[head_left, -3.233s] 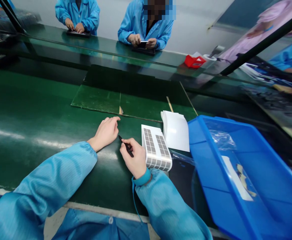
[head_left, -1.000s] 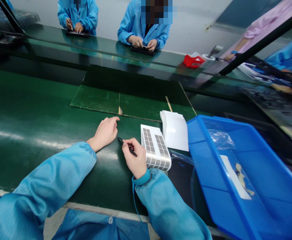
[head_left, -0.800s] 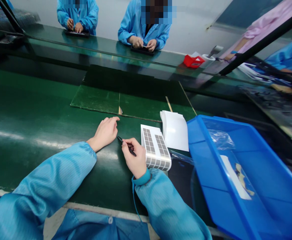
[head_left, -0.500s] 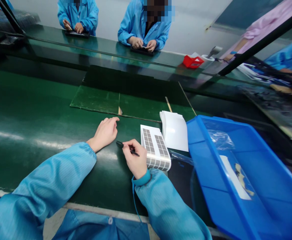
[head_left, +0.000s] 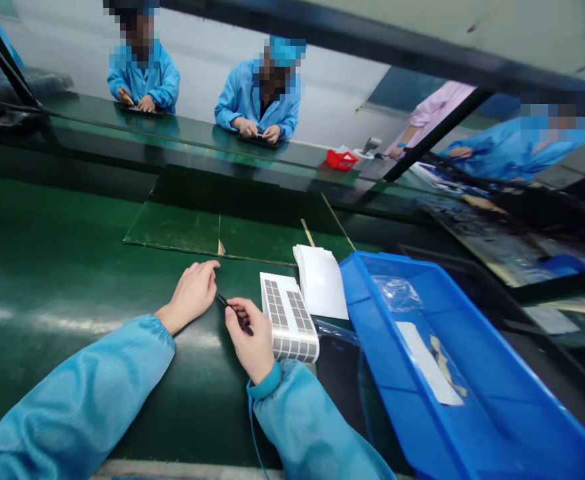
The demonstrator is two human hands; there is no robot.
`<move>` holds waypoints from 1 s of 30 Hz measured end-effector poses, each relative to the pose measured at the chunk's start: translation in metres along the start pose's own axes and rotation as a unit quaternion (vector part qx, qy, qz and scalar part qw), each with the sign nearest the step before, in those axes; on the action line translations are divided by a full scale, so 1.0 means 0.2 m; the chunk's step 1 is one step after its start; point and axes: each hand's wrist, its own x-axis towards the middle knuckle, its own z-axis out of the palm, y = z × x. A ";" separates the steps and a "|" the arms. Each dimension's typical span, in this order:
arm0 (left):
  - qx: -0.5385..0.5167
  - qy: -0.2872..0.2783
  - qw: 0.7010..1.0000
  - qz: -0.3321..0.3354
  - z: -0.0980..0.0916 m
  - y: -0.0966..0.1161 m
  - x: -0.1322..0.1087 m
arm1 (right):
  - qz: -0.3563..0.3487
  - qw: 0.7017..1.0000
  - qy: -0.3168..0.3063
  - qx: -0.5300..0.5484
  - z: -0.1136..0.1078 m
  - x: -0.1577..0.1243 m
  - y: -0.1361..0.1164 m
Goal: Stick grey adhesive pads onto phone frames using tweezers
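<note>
Left of the sheet of grey pads [head_left: 288, 319] on the green worktop [head_left: 47, 267], my right hand [head_left: 250, 343] pinches black tweezers [head_left: 225, 303] between thumb and fingers [head_left: 233, 320], tips clear of the sheet, a grip apparently suited to fine picking; farther left of the sheet, my left hand [head_left: 189, 291] rests empty, fingers slightly spread, seemingly as a steadying support; the blue tray [head_left: 377, 255] lies right of the sheet.

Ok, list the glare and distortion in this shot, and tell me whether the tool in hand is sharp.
Head view: pale glare streaks across the green bench mat; the wide lens bows the blue tray and stretches the near sleeves; the black tweezers in the right hand look sharp.
</note>
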 end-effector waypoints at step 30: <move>-0.067 -0.040 0.996 0.052 0.03 -0.04 -0.01 | -0.046 0.999 0.000 -0.029 0.01 -0.01 0.07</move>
